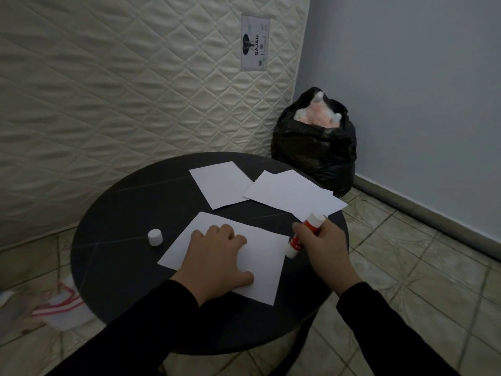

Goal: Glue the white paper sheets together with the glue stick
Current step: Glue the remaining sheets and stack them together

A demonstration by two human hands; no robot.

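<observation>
On the round dark tabletop, from the left, we see the glue stick's white cap standing off by itself. Our left hand presses flat, fingers spread, on the nearest white sheet. Just right of that sheet's edge, our right hand grips the uncapped glue stick, tip angled down toward the tabletop. Farther back lie a single sheet and two overlapped sheets, apart from the near one. We judge gluing is only beginning; joining remains.
</observation>
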